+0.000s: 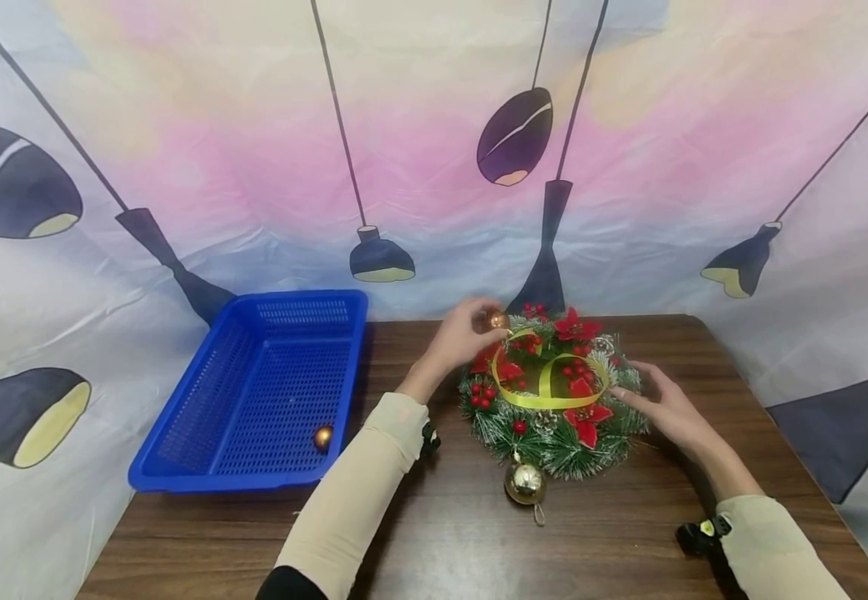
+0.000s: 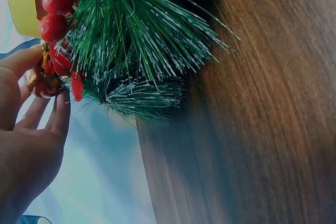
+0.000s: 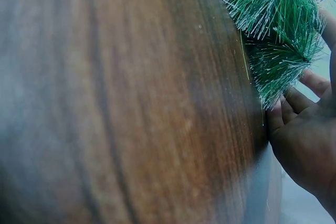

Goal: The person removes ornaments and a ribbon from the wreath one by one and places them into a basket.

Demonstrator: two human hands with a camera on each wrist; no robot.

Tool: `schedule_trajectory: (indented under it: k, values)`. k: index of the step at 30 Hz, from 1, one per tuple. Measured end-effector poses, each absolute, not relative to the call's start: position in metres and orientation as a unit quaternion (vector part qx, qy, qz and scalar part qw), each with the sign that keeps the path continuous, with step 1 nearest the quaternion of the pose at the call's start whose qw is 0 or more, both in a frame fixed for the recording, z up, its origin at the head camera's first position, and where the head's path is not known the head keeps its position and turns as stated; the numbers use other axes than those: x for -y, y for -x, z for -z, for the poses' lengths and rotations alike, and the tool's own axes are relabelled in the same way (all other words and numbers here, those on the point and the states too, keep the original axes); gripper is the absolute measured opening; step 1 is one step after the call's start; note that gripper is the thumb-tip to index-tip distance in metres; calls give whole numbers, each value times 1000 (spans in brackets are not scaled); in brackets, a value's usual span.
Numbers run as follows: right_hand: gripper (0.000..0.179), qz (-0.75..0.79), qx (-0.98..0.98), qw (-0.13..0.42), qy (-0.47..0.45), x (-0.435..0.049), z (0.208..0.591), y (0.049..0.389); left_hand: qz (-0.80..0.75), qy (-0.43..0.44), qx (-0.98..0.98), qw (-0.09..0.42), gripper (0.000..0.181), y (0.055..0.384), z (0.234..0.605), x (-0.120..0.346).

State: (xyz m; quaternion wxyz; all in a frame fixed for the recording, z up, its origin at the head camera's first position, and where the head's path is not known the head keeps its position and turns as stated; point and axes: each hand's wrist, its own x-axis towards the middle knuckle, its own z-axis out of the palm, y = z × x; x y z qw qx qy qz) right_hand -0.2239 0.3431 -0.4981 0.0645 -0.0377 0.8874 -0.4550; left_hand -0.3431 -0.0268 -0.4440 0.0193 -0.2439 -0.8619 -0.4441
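Observation:
A green Christmas wreath (image 1: 573, 457) with frosted needles, red poinsettias, red berries and pinecones lies on the table. My left hand (image 1: 458, 338) pinches a copper bauble (image 1: 498, 320) at the wreath's upper left edge. In the left wrist view, that bauble (image 2: 44, 85) sits between thumb and fingers beside a red petal. My right hand (image 1: 670, 410) grips the wreath's right side, thumb toward the top and fingers round the outer edge. A yellow ribbon (image 1: 537, 402) loops over the wreath's middle. At its front hangs a shiny gold bauble (image 1: 526, 483), resting on the table.
A blue perforated plastic basket (image 1: 269, 481) stands at the left of the table, with a copper bauble (image 1: 322, 437) in its near right corner. The brown wooden table (image 1: 471, 550) runs back to a cloth backdrop (image 1: 434, 150) printed with hanging lamps.

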Motion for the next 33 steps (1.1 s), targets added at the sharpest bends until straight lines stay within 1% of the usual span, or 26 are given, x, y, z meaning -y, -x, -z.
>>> schedule_trajectory:
  k: [6, 11, 21, 25, 31, 33]
  values:
    - [89, 453, -888, 64, 37, -342, 498, 223, 469, 241, 850, 6, 48, 342, 445, 22]
    - [89, 455, -887, 65, 38, -342, 498, 223, 466, 241, 852, 1, 49, 341, 445, 19]
    - [88, 450, -890, 60, 39, -342, 499, 224, 468, 244, 850, -7, 45, 337, 442, 18]
    - [88, 450, -890, 59, 40, -343, 499, 225, 459, 242, 854, -13, 45, 336, 441, 19]
    - [88, 450, -890, 58, 43, -343, 499, 225, 446, 242, 862, -21, 50, 336, 439, 17]
    - [88, 451, -889, 57, 42, -343, 499, 225, 445, 242, 862, -17, 51, 337, 440, 16]
